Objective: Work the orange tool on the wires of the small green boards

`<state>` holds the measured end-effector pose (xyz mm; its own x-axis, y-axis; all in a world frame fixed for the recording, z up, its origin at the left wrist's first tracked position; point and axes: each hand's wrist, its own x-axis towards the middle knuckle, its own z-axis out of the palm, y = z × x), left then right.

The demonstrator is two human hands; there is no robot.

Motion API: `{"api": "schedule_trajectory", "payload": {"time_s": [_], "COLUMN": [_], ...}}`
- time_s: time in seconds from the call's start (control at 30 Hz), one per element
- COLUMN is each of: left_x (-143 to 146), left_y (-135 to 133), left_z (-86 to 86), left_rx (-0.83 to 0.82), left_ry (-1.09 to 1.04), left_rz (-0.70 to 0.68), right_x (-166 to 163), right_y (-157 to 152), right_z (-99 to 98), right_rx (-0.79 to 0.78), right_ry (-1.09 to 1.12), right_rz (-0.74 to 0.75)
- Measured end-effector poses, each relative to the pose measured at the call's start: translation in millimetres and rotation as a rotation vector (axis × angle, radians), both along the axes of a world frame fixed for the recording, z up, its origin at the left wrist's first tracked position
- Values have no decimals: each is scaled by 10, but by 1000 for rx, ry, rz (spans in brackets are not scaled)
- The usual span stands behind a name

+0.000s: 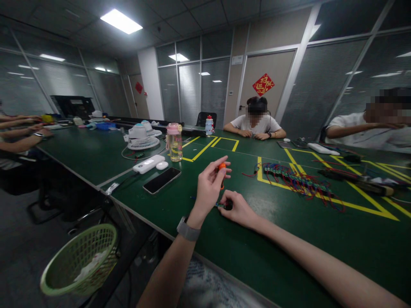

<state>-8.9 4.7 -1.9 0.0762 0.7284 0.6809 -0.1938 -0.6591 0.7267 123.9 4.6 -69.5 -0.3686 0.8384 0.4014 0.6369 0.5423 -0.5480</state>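
Observation:
My left hand (pixel 210 186) is raised over the green table (pixel 282 239), its fingers pinched round the orange handle of a small screwdriver (pixel 221 170) that stands upright. A grey watch sits on that wrist. Just below and to the right, my right hand (pixel 236 208) rests on the table, fingers curled on a small dark part (pixel 226 206) under the screwdriver tip. A thin wire runs left from that part. A heap of red and blue wired green boards (pixel 297 179) lies further right, inside yellow tape lines.
A black phone (pixel 162 180), a white power bank (pixel 148 164), a pink-capped bottle (pixel 174 142) and two small fans (pixel 140 137) stand to the left. Other people sit across and at both sides. A green waste basket (pixel 80 261) stands on the floor at lower left.

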Motion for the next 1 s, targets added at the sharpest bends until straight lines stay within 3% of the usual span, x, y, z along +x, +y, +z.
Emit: {"api": "schedule_trajectory", "payload": {"time_s": [0.17, 0.33, 0.4, 0.53, 0.6, 0.73, 0.9, 1.0], "left_x": [-20, -9, -1, -22, -35, -29, -24, -28], "left_y": [-10, -10, -4, -3, -11, -23, -9, -1], "left_z": [18, 14, 8, 24, 39, 47, 32, 29], "left_rx": [105, 9, 11, 79, 65, -16, 35, 17], "left_ry": [79, 13, 5, 56, 58, 1, 31, 15], "left_rz": [237, -23, 12, 213, 191, -18, 137, 86], "right_x": [1, 8, 10, 11, 11, 13, 19, 15], "right_y": [9, 2, 5, 11, 9, 1, 8, 9], "right_z": [-14, -13, -19, -21, -12, 3, -14, -18], "right_rx": [-17, -6, -2, 4, 7, 12, 13, 15], "right_ry": [16, 11, 12, 12, 9, 11, 14, 16], "right_rz": [13, 21, 23, 25, 25, 32, 39, 35]}}
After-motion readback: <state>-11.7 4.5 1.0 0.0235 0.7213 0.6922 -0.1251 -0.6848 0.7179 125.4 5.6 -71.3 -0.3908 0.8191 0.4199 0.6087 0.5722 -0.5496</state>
